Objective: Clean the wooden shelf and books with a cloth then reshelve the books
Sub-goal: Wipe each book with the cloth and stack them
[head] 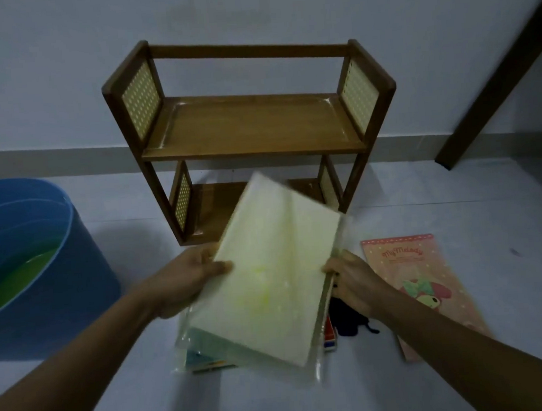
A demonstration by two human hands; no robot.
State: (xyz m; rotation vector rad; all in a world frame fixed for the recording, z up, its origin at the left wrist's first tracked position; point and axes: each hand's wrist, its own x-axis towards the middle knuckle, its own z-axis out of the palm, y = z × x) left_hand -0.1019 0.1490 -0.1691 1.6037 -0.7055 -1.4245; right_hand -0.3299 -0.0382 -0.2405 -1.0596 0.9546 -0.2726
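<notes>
Pink book point(425, 287) reading "My Melody", both hands gripping pale book point(268, 270)

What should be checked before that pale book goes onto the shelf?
1. Hold on the book: ok, left hand and right hand grip opposite edges.
2. Top board of the shelf free: ok, nothing lies on it.
3. Lower board free: cannot tell, the book hides most of it.
4. Book wiped clean: cannot tell, the image is blurred; a faint yellow smear shows on the cover.
5. Other books within reach: ok, a pink book lies on the floor on the right, more lie under the held one.
6. Cloth located: cannot tell.
</notes>
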